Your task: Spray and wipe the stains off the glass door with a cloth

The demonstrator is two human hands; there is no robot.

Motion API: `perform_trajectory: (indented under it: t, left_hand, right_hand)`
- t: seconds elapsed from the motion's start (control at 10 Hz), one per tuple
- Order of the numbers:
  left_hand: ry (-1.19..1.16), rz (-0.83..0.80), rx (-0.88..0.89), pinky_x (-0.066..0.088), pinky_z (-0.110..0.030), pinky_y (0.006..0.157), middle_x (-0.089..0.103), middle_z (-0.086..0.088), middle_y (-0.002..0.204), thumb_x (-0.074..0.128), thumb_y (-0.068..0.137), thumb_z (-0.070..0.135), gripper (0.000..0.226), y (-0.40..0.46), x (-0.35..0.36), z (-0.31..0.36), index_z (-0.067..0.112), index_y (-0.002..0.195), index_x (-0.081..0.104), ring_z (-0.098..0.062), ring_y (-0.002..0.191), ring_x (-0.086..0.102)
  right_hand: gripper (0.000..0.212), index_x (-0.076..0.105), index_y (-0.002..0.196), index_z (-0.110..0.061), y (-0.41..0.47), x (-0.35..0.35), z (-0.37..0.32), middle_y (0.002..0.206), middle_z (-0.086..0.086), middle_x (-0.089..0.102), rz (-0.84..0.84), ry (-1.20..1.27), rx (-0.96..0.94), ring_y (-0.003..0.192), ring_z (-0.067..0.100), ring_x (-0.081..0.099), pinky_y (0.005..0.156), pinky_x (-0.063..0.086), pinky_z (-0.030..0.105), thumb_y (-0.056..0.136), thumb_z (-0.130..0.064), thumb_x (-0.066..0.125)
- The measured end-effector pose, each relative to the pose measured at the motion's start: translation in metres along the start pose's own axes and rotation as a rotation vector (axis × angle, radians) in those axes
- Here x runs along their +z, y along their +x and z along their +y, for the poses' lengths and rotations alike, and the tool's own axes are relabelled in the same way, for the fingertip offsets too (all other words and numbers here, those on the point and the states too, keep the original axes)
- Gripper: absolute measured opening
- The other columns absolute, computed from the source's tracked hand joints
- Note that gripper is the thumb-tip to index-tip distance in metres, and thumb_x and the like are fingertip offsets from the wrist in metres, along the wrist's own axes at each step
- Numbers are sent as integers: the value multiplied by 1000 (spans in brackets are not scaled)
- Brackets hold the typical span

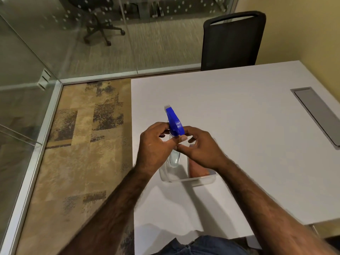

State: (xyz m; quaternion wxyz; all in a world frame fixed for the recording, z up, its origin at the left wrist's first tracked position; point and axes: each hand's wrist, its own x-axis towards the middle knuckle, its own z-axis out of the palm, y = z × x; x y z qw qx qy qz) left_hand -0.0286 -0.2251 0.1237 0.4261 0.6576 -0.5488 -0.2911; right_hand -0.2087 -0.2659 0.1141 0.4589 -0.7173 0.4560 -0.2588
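A clear spray bottle (174, 159) with a blue trigger head (174, 122) stands upright over a clear plastic tub (185, 180) on the white table (239, 111). My left hand (153, 144) grips the bottle's neck from the left. My right hand (199, 147) holds the neck just under the blue head from the right. An orange-pink cloth (197, 169) lies inside the tub, partly hidden by my right wrist. The glass door (22, 85) runs along the left, and a glass wall spans the back.
A black mesh chair (233, 41) stands at the table's far side. A grey cable hatch (316, 113) is set into the table at right. Patterned carpet (82, 144) lies between table and glass. Beyond the glass stands another office chair (97, 28).
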Motion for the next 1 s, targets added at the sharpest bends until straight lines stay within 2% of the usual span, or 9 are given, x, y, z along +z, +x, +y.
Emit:
perform_trajectory:
  t: [0.2, 0.3, 0.4, 0.5, 0.6, 0.7, 0.8, 0.9, 1.0]
  left_hand:
    - [23, 15, -93, 58, -26, 90, 66, 25, 101, 93, 86, 26, 35, -9, 35, -30, 26, 117, 77, -6, 96, 66]
    - [41, 6, -147, 58, -28, 90, 68, 14, 110, 93, 87, 25, 44, -14, 44, -46, 15, 126, 77, -16, 104, 68]
    - [48, 10, -147, 53, -17, 87, 68, 14, 112, 93, 87, 26, 44, -17, 47, -53, 15, 127, 76, -14, 105, 67]
    - [48, 21, -124, 48, 0, 83, 69, 13, 112, 94, 86, 24, 44, -21, 50, -57, 14, 126, 77, -3, 99, 67]
    - [29, 20, -130, 44, 5, 85, 69, 13, 114, 94, 85, 26, 47, -23, 52, -57, 14, 127, 76, 9, 101, 65]
    - [43, 16, -134, 44, -2, 93, 71, 6, 124, 92, 86, 32, 57, -28, 53, -51, 13, 136, 71, 0, 108, 64]
    - [91, 40, -91, 48, -21, 101, 73, -7, 135, 90, 86, 32, 64, -36, 52, -49, 7, 140, 69, -13, 117, 63]
    - [176, 56, -2, 48, -32, 108, 69, -17, 145, 84, 88, 36, 69, -53, 39, -52, 0, 144, 66, -33, 129, 67]
    - [286, 91, 94, 49, -40, 110, 68, -22, 145, 82, 90, 36, 68, -67, 33, -55, -4, 143, 66, -40, 131, 68]
  right_hand:
    - [41, 73, 135, -27, 0, 15, 44, 132, -12, 76, -13, -33, 50, 114, 0, 68, 97, 51, 30, 96, -30, 84]
    - [43, 71, 138, -28, -2, 22, 62, 129, -14, 74, -32, -82, 64, 102, -12, 62, 90, 43, 19, 98, -29, 83]
    - [42, 70, 140, -26, -1, 25, 70, 132, -11, 74, -60, -90, 63, 103, -8, 62, 89, 44, 21, 99, -30, 82]
    - [44, 69, 142, -27, -2, 27, 77, 134, -12, 74, -61, -78, 61, 107, -6, 63, 90, 47, 24, 99, -33, 80]
    - [50, 65, 146, -29, -5, 27, 80, 139, -14, 71, -52, -79, 57, 117, -3, 63, 97, 51, 29, 98, -35, 80]
    - [70, 52, 156, -31, -13, 28, 83, 147, -22, 59, -36, -73, 104, 127, 0, 60, 107, 49, 29, 95, -40, 85]
    - [85, 45, 160, -35, -20, 30, 86, 148, -26, 52, -9, -52, 136, 128, -4, 56, 106, 45, 22, 89, -49, 88]
    - [95, 41, 160, -39, -36, 27, 89, 152, -28, 47, 57, -46, 138, 134, -17, 45, 105, 37, 7, 82, -58, 92]
    - [94, 43, 158, -38, -49, 28, 86, 153, -24, 48, 130, -105, 96, 137, -17, 42, 111, 40, 10, 80, -61, 91]
